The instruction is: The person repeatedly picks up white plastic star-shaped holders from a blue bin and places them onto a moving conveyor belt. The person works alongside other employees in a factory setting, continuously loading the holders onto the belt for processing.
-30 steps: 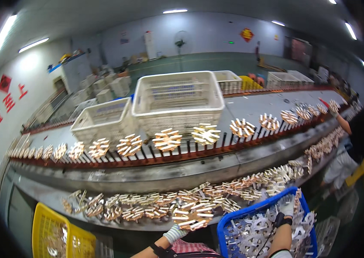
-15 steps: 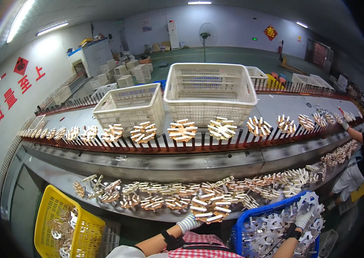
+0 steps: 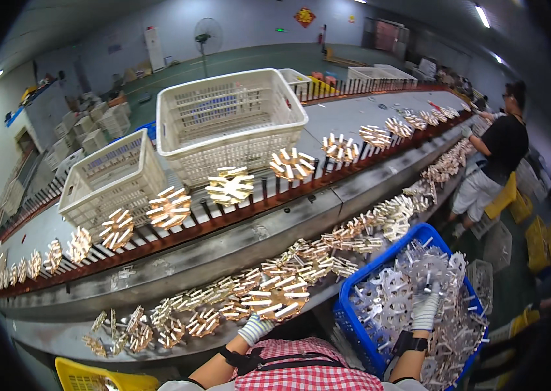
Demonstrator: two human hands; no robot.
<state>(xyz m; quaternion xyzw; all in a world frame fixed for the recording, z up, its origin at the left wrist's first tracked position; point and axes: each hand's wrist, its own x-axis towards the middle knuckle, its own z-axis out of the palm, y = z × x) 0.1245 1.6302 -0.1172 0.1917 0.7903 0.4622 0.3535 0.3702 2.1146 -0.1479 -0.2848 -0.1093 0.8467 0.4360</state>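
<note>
My left hand [image 3: 256, 329], in a striped white glove, grips the edge of a copper-coloured metal plate [image 3: 280, 304] set with white rods. That plate looks larger than the others, raised at the near edge of the grey ledge. Behind it lie many similar rod-studded plates [image 3: 210, 287] in a long heap. My right hand [image 3: 426, 311], also gloved, reaches into a blue plastic basket [image 3: 347, 301]. Loose silvery cut-out metal plates [image 3: 386, 293] fill the basket around it. Its fingers are blurred against the pieces, so any hold is unclear.
Rod-studded plates [image 3: 293, 164] stand along a rail of dark upright pegs [image 3: 264, 189]. Beyond are two white crates [image 3: 230, 140]. A yellow basket [image 3: 102, 376] sits at lower left. On the right, a person in a dark shirt [image 3: 508, 146] works at the same line.
The view has swung to the right, bringing the person there into fuller sight. My right hand has moved from the basket's far right side toward its middle. My left hand keeps the copper-coloured plate.
</note>
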